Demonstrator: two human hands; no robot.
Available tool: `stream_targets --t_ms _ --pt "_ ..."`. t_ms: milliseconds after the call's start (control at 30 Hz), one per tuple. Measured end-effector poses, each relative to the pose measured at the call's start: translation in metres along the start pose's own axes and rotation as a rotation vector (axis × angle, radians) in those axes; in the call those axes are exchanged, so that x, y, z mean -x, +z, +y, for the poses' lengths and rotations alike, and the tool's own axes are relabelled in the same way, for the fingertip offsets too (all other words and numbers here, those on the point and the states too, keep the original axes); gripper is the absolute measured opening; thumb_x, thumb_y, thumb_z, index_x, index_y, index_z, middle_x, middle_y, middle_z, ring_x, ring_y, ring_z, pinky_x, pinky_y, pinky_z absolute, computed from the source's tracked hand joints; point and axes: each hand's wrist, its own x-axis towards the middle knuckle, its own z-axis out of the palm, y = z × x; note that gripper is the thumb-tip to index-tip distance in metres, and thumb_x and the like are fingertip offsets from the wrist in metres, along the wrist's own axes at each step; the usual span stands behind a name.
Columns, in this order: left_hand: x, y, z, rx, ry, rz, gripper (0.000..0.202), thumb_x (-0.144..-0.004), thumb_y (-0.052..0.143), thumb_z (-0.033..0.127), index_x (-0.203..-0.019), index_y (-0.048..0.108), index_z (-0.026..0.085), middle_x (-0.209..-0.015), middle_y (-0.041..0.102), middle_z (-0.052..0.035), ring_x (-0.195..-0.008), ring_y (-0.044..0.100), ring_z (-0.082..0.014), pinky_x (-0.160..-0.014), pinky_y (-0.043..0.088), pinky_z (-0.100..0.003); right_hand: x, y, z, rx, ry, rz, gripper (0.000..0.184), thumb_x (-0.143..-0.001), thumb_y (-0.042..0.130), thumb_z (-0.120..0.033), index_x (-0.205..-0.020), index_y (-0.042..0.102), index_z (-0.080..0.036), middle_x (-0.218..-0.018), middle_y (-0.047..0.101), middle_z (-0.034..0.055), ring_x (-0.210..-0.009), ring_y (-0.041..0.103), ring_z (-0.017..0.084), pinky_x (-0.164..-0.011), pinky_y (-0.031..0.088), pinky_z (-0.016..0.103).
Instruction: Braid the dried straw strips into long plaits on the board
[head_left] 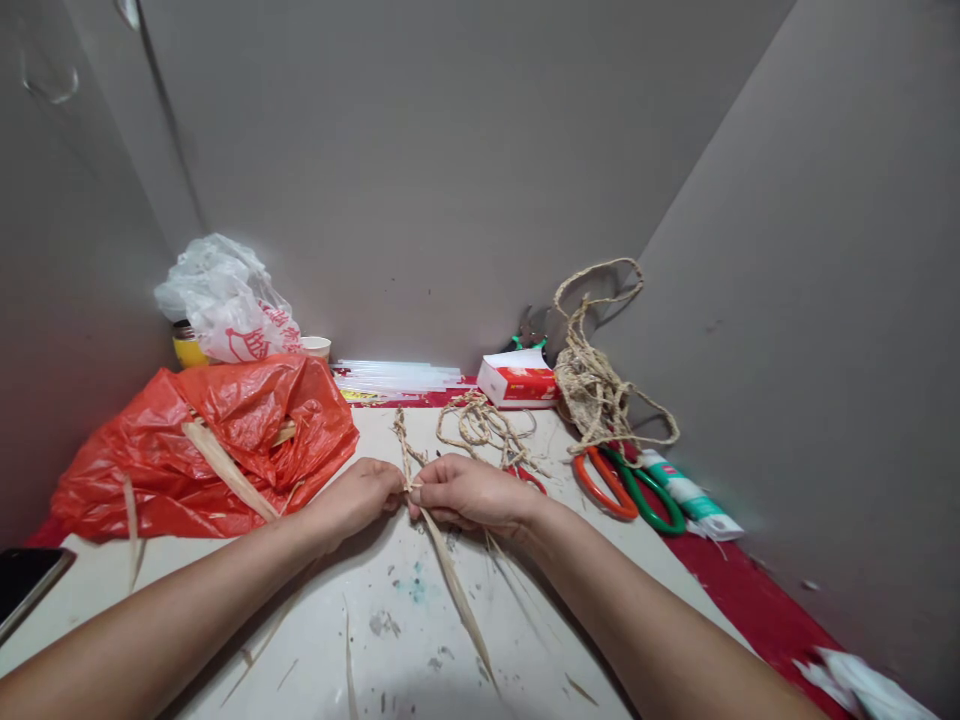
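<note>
My left hand [361, 497] and my right hand [466, 493] meet at the middle of the table, both pinched on a twisted straw rope [403, 436] where it joins loose dry leaf strips [456, 585]. The finished twisted part runs away from my fingers towards the back. The loose strips trail from my right hand towards me across the white board [390, 630].
A red plastic bag [202, 440] with dry leaves lies at the left, a white bag [225, 300] behind it. At the right are a pile of straw rope [596, 385], orange scissors [600, 485], green scissors [652, 495], a tube [690, 497] and a small box [519, 380]. A phone [26, 580] sits at the left edge.
</note>
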Motion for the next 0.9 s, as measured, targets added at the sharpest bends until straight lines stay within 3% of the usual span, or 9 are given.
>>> stream_targets --t_ms 200,367,467,667,733,833,900 --pt "-0.005 -0.001 -0.009 -0.21 0.106 -0.013 0.025 -0.074 0.048 0.036 -0.063 0.054 0.014 -0.055 0.043 0.0042 -0.051 0.032 -0.0079 -0.048 0.022 -0.021 0.004 0.004 -0.002 0.386 -0.021 0.161 0.014 -0.073 0.05 -0.02 -0.067 0.059 -0.013 -0.045 0.036 -0.0074 -0.04 0.027 0.005 -0.039 0.019 0.019" --pt "-0.002 -0.001 -0.009 -0.164 0.101 0.014 0.024 -0.073 0.051 0.037 -0.062 0.05 0.015 -0.055 0.042 0.0052 -0.052 0.033 -0.0079 -0.049 0.024 -0.02 0.012 0.001 -0.007 0.628 -0.055 0.271 0.017 -0.072 0.049 -0.022 -0.058 0.053 -0.014 -0.05 0.043 -0.004 -0.046 0.035 0.006 -0.042 0.025 0.019" --pt "-0.002 0.001 -0.01 -0.129 0.097 0.03 0.023 -0.071 0.052 0.035 -0.06 0.048 0.015 -0.052 0.04 0.0058 -0.05 0.031 -0.0073 -0.048 0.023 -0.02 0.017 0.002 -0.012 0.632 -0.037 0.248 0.018 -0.072 0.046 -0.022 -0.06 0.056 -0.015 -0.05 0.048 -0.0024 -0.044 0.04 0.007 -0.041 0.028 0.019" --pt "0.003 0.004 -0.005 0.112 0.013 -0.01 0.022 -0.069 0.052 0.029 -0.053 0.042 0.017 -0.044 0.034 0.0081 -0.039 0.022 -0.0043 -0.041 0.014 -0.021 0.019 0.027 -0.011 0.443 0.119 0.042 0.02 -0.075 0.039 -0.022 -0.062 0.053 -0.016 -0.05 0.057 0.0008 -0.036 0.047 0.01 -0.039 0.032 0.021" --pt "0.005 0.005 -0.002 0.204 -0.035 -0.049 0.024 -0.069 0.05 0.029 -0.052 0.038 0.018 -0.042 0.031 0.0088 -0.036 0.017 -0.0038 -0.038 0.01 -0.022 0.018 0.036 -0.01 0.541 0.101 0.111 0.02 -0.074 0.04 -0.02 -0.058 0.052 -0.016 -0.051 0.059 0.0031 -0.039 0.05 0.011 -0.041 0.033 0.021" --pt "0.007 0.006 0.0 0.24 -0.055 -0.048 0.021 -0.068 0.053 0.028 -0.054 0.041 0.018 -0.041 0.031 0.0092 -0.034 0.018 -0.0037 -0.036 0.008 -0.023 0.023 0.046 -0.013 0.778 -0.038 0.283 0.021 -0.073 0.044 -0.018 -0.053 0.05 -0.016 -0.054 0.06 0.0054 -0.046 0.05 0.011 -0.046 0.033 0.022" --pt "0.007 0.005 0.0 0.243 -0.049 -0.042 0.017 -0.067 0.056 0.027 -0.058 0.046 0.017 -0.04 0.033 0.0095 -0.033 0.019 -0.0034 -0.035 0.009 -0.022 0.029 0.046 -0.018 0.786 -0.065 0.203 0.021 -0.073 0.045 -0.018 -0.053 0.049 -0.016 -0.054 0.059 0.0044 -0.046 0.049 0.011 -0.046 0.032 0.022"
